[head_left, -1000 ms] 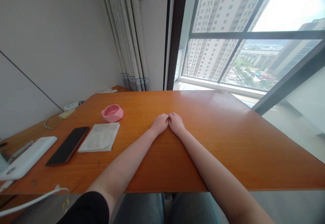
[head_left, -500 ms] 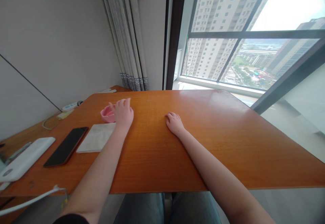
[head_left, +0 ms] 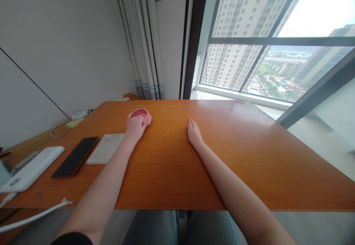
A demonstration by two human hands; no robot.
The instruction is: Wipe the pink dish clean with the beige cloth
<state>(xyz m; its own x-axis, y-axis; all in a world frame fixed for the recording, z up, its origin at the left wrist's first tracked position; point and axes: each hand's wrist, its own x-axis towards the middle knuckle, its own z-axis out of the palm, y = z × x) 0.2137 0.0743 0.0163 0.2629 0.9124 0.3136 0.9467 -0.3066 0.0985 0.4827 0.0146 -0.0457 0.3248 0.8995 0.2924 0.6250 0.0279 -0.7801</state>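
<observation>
My left hand (head_left: 134, 127) is closed on the near rim of a pink ashtray (head_left: 146, 117), with its fingers over the edge and partly inside. The ashtray is tilted slightly, and my hand hides its near side; whether it touches the table I cannot tell. To the right, my right hand (head_left: 195, 133) rests on the wooden table (head_left: 172, 171) with its fingers stretched forward, holding nothing. A folded white cloth (head_left: 104, 149) lies left of my left forearm.
Left of the cloth lie a black phone (head_left: 75, 157) and a white power bank (head_left: 34, 169). A white cable (head_left: 36, 217) crosses the near left corner. A power strip (head_left: 80, 114) stands by the wall, and a window (head_left: 249, 67) is beyond the table.
My left hand has gone from open beside the ashtray to gripping it, and the ashtray has moved right. My right hand has straightened its fingers and turned onto its side.
</observation>
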